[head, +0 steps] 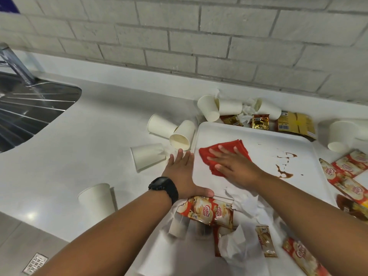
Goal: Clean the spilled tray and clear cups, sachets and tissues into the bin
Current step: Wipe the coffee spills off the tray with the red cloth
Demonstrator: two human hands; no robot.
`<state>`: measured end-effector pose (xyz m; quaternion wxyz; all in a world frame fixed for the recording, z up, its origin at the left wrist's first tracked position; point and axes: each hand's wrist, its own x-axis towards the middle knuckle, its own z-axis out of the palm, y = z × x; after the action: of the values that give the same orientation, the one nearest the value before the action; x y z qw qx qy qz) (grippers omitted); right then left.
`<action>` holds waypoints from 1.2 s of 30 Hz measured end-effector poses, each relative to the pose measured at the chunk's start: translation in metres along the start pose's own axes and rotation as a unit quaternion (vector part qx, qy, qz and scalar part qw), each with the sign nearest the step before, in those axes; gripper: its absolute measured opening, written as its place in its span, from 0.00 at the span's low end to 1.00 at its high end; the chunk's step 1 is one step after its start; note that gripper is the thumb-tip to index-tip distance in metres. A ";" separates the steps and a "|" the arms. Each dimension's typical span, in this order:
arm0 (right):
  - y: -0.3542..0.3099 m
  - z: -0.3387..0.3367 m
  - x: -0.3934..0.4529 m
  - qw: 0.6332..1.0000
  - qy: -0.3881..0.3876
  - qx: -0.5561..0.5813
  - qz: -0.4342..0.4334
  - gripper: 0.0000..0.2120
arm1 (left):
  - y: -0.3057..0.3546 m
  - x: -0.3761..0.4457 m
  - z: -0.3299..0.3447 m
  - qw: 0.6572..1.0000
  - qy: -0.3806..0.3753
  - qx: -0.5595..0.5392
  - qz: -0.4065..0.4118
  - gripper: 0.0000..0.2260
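One red cloth (pixel 223 154) — two hands, right (pixel 233 166) flat on it, one tray (pixel 268 140)

The light is bright and even, and it seems to come from above. A round white shine sits on the counter (pixel 29 215) near the bottom left. The metal sink (pixel 29 108) shows bright streaks. Shadows are soft and small, like the pale one beside the standing cup (pixel 96 199). The wide lens bends things: the brick wall (pixel 199 32) curves and the counter edge bows. The bottom of the picture is blurry, and the right hand (pixel 231 166) looks a little smeared.
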<state>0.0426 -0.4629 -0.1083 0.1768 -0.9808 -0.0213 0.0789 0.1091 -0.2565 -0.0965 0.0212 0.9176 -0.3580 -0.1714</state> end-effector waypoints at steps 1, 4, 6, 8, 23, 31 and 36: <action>0.001 0.000 0.002 1.000 0.009 0.003 0.018 0.20 | -0.002 0.001 0.000 1.000 0.001 0.007 0.007 0.60; -0.003 -0.001 0.019 0.996 0.027 0.001 0.085 0.20 | -0.009 0.004 0.002 1.000 0.001 0.014 0.027 0.60; -0.008 -0.002 0.036 0.992 0.032 -0.003 0.125 0.21 | -0.013 0.006 0.002 0.999 0.003 0.008 0.038 0.60; -0.012 -0.002 0.049 0.989 0.029 -0.009 0.144 0.22 | -0.014 0.007 0.004 0.999 0.009 0.003 0.043 0.60; 0.008 -0.011 0.041 0.975 0.021 -0.062 0.213 0.23 | -0.018 0.007 0.004 0.999 0.003 0.000 0.055 0.59; -0.022 0.001 0.039 0.995 0.001 -0.002 0.104 0.22 | -0.017 0.010 0.003 0.999 -0.001 0.017 0.047 0.60; 0.006 -0.003 -0.014 0.999 -0.023 0.008 0.044 0.21 | -0.016 0.009 0.001 0.999 -0.007 0.019 0.045 0.60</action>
<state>0.0297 -0.4701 -0.1055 0.1809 -0.9772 0.0185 0.1094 0.1253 -0.2500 -0.1030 0.0085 0.8995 -0.4026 -0.1697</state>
